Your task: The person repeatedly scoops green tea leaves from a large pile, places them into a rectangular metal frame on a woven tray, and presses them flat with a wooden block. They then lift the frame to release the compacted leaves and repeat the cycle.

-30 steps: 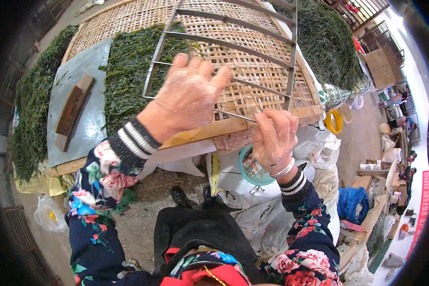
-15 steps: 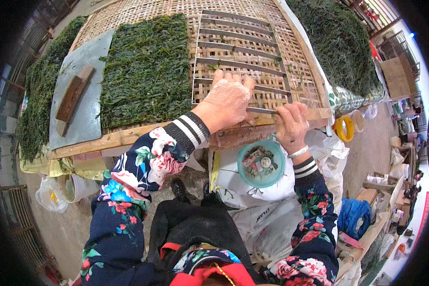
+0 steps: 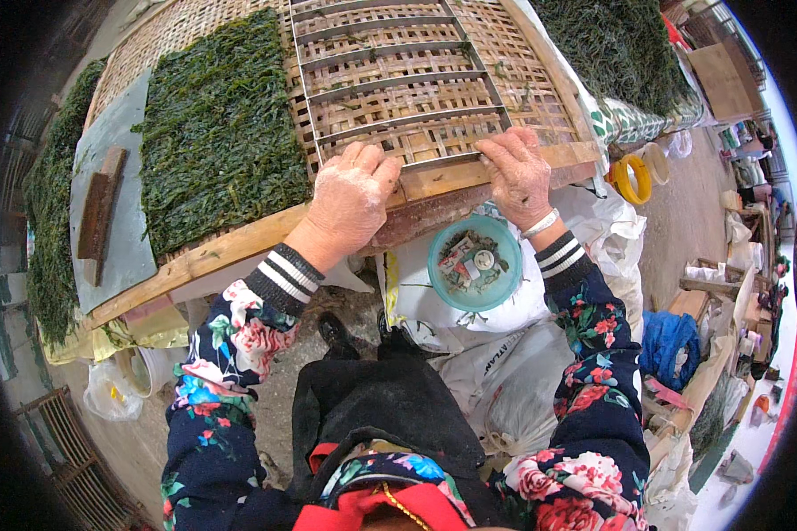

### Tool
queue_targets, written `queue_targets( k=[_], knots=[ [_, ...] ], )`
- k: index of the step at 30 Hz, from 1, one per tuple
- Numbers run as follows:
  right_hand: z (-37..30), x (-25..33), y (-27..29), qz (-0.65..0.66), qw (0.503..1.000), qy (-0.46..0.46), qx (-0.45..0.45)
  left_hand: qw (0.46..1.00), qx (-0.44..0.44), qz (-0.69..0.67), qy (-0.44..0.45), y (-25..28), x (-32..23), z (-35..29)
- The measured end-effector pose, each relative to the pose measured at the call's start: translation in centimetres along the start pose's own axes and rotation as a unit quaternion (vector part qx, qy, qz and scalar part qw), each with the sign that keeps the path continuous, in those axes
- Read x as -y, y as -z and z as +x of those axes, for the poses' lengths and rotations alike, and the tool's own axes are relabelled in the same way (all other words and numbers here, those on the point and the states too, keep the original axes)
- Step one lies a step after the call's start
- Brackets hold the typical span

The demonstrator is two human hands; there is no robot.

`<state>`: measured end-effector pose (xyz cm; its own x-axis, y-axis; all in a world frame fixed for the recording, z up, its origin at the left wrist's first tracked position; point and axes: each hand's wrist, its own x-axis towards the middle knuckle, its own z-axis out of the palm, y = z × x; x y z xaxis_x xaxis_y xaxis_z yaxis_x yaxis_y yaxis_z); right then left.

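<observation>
A metal frame with several parallel slats (image 3: 413, 124) lies on the woven bamboo mat (image 3: 531, 80). My left hand (image 3: 350, 199) has its fingers curled over the frame's near left corner. At the near right corner, my right hand (image 3: 518, 177) grips the same frame, fingers bent over its edge and thumb hidden. Whitish residue marks the back of my left hand. Left of the frame, close beside it, is a flat rectangular layer of green seaweed (image 3: 226, 133). A grey sheet (image 3: 137, 208) lies farther left, with a brown wooden block on a handle (image 3: 97, 212) resting on it.
Wooden rails (image 3: 239, 243) edge the mat. Dark seaweed heaps lie right (image 3: 607, 53) and far left (image 3: 49, 221). Below the near rail, a teal basin of scraps (image 3: 475, 299) sits on a white sack. Yellow rings (image 3: 629, 180) and a blue bundle (image 3: 664, 345) are at right.
My left hand has shifted from over the slats down to the frame's near left corner. My right hand stays at the near right corner. The whole view has shifted somewhat.
</observation>
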<state>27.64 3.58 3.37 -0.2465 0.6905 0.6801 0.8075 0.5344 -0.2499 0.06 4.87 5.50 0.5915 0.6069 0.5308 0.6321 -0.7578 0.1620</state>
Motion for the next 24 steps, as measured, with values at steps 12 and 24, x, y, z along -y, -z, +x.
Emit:
queue_targets(
  k=[12, 24],
  knots=[
    [0.6, -0.5, 0.2, -0.016, 0.999, 0.024, 0.030, 1.000, -0.002, -0.005, -0.012, 0.1, 0.0, -0.1],
    [2.3, -7.2, 1.0, -0.053, 0.989, -0.132, -0.048, 1.000, -0.015, -0.018, -0.004, 0.3, -0.1, 0.3]
  ],
)
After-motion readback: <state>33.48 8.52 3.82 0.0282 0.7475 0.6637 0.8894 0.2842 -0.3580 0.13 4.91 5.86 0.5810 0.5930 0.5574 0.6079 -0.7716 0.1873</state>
